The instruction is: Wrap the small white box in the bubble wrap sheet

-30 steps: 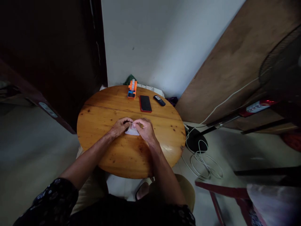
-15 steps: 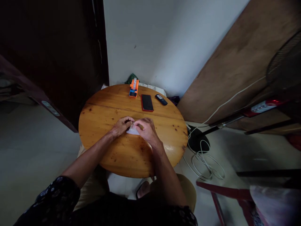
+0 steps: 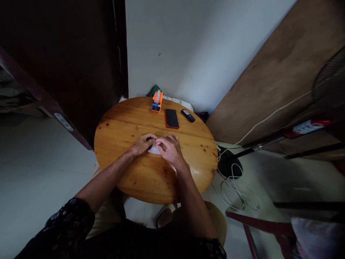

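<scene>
Both my hands rest together at the middle of a round wooden table. Between them lies a small white piece, paper by the look of it, flat on the wood and mostly covered. My left hand has its fingers curled, pinching the piece's left edge. My right hand is closed over its right side, fingertips pressed down on it.
At the table's far edge stand an orange and blue device, a dark phone in a red case and a small dark remote. A black fan base and coiled white cable lie on the floor to the right, beside a leaning wooden board.
My hands stay together on the white piece; only the fingers shift slightly. The camera view has drifted, so the table sits a little further right in the picture.
</scene>
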A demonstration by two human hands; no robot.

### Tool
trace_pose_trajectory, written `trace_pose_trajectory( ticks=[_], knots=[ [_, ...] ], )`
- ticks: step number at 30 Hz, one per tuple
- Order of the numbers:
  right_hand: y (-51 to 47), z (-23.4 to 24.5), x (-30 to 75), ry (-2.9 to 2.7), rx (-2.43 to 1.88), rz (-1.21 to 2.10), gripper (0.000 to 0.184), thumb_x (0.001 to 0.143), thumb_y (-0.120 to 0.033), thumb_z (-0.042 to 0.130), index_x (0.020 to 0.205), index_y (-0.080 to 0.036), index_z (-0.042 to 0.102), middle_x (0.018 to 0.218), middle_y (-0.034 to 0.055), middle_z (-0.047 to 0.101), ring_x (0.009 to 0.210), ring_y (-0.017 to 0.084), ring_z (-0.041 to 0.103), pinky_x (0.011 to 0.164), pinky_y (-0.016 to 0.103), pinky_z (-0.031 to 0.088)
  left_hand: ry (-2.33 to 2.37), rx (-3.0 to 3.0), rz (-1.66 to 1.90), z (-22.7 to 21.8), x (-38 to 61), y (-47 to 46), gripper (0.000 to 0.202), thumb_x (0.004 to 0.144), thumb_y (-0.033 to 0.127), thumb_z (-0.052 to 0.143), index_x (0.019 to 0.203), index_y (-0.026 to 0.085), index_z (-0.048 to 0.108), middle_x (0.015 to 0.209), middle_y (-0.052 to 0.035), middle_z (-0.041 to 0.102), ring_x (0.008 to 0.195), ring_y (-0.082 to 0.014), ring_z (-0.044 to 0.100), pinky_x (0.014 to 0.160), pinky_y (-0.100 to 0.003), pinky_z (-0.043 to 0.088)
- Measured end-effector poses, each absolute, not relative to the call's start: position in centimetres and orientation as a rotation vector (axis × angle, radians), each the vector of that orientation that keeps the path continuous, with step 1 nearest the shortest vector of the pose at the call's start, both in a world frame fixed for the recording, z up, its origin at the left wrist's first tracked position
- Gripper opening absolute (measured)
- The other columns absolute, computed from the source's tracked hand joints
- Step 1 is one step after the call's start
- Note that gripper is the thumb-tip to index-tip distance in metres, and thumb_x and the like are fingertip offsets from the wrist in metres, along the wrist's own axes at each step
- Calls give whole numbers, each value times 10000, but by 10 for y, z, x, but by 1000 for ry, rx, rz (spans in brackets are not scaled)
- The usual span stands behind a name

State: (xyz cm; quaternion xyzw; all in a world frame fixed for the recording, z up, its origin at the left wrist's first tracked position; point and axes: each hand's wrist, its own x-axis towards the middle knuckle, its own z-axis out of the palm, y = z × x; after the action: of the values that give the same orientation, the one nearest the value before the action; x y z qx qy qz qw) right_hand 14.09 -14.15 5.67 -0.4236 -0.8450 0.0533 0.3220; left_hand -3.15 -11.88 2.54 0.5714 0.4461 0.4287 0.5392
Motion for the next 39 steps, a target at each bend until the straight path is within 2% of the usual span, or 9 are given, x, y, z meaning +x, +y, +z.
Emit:
trace_pose_trajectory(
  ticks=[7, 18, 22, 28, 33, 39],
  knots=[
    [-138, 52, 142, -2229, -1124, 207, 182, 835, -132, 591, 917, -258, 693, 906, 20, 761, 912, 217, 638, 1010, 424, 360, 1036, 1364, 1011, 24, -32, -118, 185, 776, 324, 607, 866, 171, 657, 700, 27, 583, 595, -96, 463, 577, -209, 384],
    [-143, 60, 140, -2246, -1176, 128, 157, 834, -143, 635, 898, -263, 713, 860, 36, 736, 929, 247, 562, 917, 421, 359, 1035, 1364, 1043, 24, -33, -118, 213, 755, 359, 633, 855, 171, 652, 676, 29, 567, 595, -102, 464, 567, -212, 382],
    [-144, 61, 143, -2255, -1172, 123, 117, 859, -178, 643, 825, -259, 721, 951, 45, 731, 980, 247, 550, 940, 432, 349, 1040, 1342, 1025, 26, -32, -119, 217, 766, 343, 625, 888, 166, 658, 676, 35, 564, 564, -90, 448, 543, -208, 364],
    [-141, 54, 145, -2286, -1106, 129, 188, 867, -157, 596, 786, -257, 734, 1078, 40, 734, 1083, 238, 565, 935, 423, 376, 1045, 1331, 1004, 29, -33, -122, 206, 781, 326, 628, 902, 160, 646, 636, 53, 529, 528, -75, 423, 519, -202, 337],
    [-137, 49, 147, -2255, -1058, 221, 190, 822, -137, 601, 830, -249, 755, 1091, 50, 732, 1111, 232, 593, 962, 413, 407, 1029, 1305, 1012, 30, -32, -123, 180, 783, 329, 646, 855, 165, 627, 600, 63, 513, 496, -66, 400, 496, -199, 308],
    [-139, 57, 156, -2064, -969, 564, 182, 869, -258, 606, 848, -246, 786, 1095, 53, 711, 1047, 220, 648, 988, 399, 467, 1011, 1276, 1037, 29, -32, -122, 205, 769, 326, 656, 891, 162, 636, 613, 61, 531, 500, -70, 417, 502, -203, 323]
  ],
)
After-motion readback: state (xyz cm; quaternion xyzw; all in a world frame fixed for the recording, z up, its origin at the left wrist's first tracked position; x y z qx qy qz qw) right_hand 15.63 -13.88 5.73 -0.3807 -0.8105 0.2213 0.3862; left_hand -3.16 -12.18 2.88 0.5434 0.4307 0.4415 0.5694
